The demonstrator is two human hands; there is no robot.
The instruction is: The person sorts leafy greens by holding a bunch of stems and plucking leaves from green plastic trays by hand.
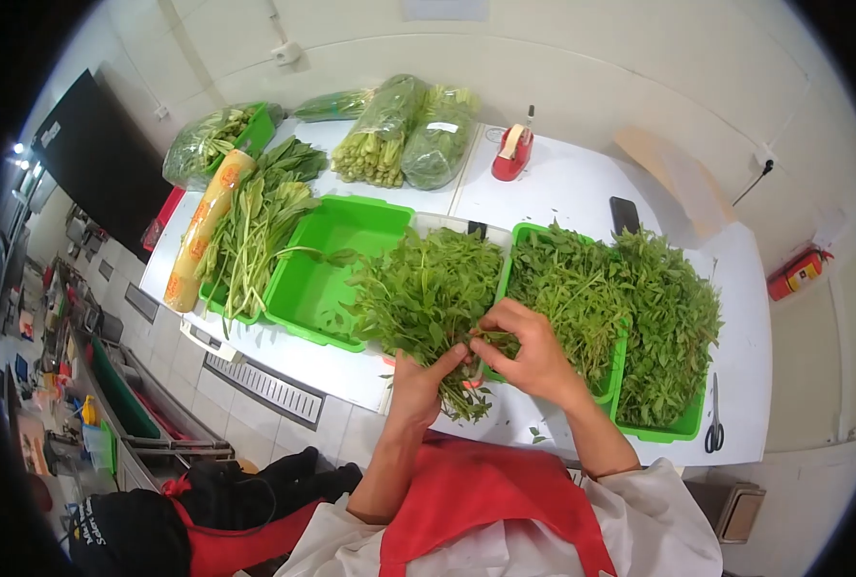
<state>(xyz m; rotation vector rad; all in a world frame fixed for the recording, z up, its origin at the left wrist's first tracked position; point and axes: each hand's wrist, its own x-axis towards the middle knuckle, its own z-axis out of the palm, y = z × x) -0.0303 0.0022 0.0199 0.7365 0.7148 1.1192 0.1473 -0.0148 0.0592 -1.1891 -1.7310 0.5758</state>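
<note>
A bunch of leafy green herbs (pixel 428 288) stands up from my left hand (pixel 418 387), whose fingers are closed round its stems near the table's front edge. On the right side of the bunch, my right hand (pixel 535 354) is closed, thumb and fingertips pinching leafy stems by the left thumb. The bunch partly hides what lies beneath it; a pale rim (pixel 437 223) shows behind. Left of the bunch is a green tray (pixel 336 245) with a few loose leaves. Two more green trays (pixel 608 392) (pixel 682 433) to the right are heaped with similar greens.
Scissors (pixel 715 413) lie at the right edge. Further back are a red tape dispenser (pixel 512 156), a phone (pixel 625 215) and bagged vegetables (pixel 380 139). A yellowish roll (pixel 207 231) lies by long-stemmed greens (pixel 255 221) at left. Another person (pixel 226 510) is at lower left.
</note>
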